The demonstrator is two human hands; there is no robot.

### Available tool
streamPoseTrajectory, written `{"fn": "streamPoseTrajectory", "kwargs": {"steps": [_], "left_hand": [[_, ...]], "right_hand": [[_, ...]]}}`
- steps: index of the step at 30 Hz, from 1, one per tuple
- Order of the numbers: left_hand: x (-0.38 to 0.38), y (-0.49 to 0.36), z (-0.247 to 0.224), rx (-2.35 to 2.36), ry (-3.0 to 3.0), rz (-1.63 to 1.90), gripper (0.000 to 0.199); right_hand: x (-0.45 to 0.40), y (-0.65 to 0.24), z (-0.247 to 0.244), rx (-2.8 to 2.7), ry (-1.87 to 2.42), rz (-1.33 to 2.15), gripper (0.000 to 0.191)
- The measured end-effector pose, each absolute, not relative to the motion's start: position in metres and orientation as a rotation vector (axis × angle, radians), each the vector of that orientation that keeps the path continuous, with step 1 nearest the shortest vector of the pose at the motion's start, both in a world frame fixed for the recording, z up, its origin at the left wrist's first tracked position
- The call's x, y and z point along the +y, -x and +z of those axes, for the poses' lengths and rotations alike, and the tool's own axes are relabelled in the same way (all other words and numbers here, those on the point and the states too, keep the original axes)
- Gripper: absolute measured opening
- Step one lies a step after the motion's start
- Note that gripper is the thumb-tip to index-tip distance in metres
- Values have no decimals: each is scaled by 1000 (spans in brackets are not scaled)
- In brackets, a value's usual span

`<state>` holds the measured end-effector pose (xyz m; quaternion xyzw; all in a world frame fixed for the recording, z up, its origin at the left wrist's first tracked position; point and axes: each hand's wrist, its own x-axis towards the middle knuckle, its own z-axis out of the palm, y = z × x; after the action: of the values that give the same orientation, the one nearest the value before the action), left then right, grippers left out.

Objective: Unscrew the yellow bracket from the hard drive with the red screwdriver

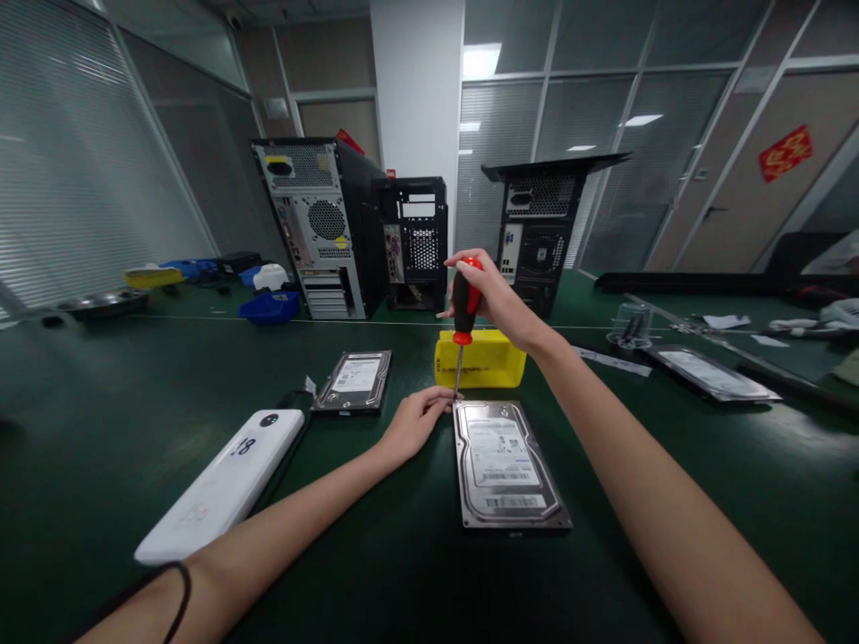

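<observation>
A red and black screwdriver point(463, 311) stands nearly upright, with my right hand point(493, 291) closed round its handle. Its shaft points down to the far left corner of a silver hard drive point(506, 461), which lies label up on the table. Beside that corner, my left hand point(414, 426) has its fingers drawn together by the screwdriver's tip. Whatever they pinch is too small to make out. Just behind the drive sits a yellow plastic bin point(481, 360); its contents do not show.
A second hard drive point(355, 380) and a white power bank point(225, 483) with a black cable lie left. Farther right are another hard drive point(711, 371) and a clear cup point(631, 325). Computer cases point(328, 224) stand behind, near a blue bin point(269, 307).
</observation>
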<state>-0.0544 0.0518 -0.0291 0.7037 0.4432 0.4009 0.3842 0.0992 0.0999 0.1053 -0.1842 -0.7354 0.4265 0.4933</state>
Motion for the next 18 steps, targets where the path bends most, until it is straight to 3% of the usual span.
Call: {"fn": "streamPoseTrajectory", "kwargs": {"steps": [12,18], "left_hand": [[51,54,-28,1140,-1798,1036,21],[52,55,-30,1132,-1803,1039,22]], "right_hand": [[94,-101,110,-1813,464,902,30],[94,-102,112,-1811,487,1111,30]]}}
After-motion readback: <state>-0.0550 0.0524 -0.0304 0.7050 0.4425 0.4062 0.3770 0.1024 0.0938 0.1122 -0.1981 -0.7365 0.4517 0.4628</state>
